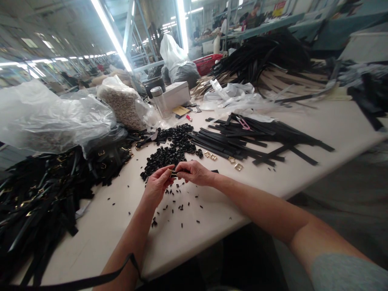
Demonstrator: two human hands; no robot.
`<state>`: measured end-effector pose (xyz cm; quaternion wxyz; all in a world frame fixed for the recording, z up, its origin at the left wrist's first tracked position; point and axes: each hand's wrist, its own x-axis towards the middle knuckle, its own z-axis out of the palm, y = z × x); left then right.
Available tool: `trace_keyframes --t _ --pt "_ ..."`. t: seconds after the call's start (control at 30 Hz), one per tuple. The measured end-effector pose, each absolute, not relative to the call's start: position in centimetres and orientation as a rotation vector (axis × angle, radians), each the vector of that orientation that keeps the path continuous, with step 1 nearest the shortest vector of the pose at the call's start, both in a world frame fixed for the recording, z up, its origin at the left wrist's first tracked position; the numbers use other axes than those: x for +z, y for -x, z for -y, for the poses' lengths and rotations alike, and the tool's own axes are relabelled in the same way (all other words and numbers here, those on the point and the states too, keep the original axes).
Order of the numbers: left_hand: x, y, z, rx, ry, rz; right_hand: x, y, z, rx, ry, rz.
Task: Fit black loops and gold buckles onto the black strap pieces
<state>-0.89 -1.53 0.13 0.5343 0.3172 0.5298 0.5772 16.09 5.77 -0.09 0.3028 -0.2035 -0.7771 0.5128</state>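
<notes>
My left hand (158, 182) and my right hand (196, 173) meet above the table, closed on one small piece between their fingertips. It is a black strap with a gold buckle (172, 173); the fingers cover most of it. What looks like the strap's other end sticks out beyond my right wrist. Just behind my hands lies a heap of small black loops (165, 155). Loose gold buckles (238, 167) rest to the right, beside a pile of flat black straps (224, 139). Tiny black bits (181, 207) are scattered on the tabletop in front of me.
Finished-looking straps with gold buckles (54, 194) are heaped at the left. Behind stand plastic bags (54, 117), a clear bottle (160, 103) and a white box (177, 93). Pink-handled snips (243, 123) lie on the straps. A large black strip bundle (266, 56) fills the back right.
</notes>
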Motion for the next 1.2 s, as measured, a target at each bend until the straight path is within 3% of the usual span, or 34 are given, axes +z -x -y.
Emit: trace_keyframes --t 0.33,0.5,0.77,1.03,1.2 --pt "0.1 0.2 1.7 1.387 -0.938 -1.319 -0.2 -16.1 -5.9 1.468 0.567 2.061" --pt "0.7 1.2 1.5 1.442 -0.691 -1.237 1.2 -16.8 -5.7 1.535 0.632 2.262" --pt "0.0 0.0 1.3 1.425 -0.501 -1.154 -0.1 -16.2 -5.6 1.131 0.539 2.309" --pt "-0.4 -0.2 1.3 1.443 -0.565 -1.132 -0.3 -16.0 -5.5 1.285 0.52 2.229" --pt "-0.2 -0.6 1.5 1.436 -0.709 -1.172 -0.6 -15.9 -5.5 1.207 0.552 2.217"
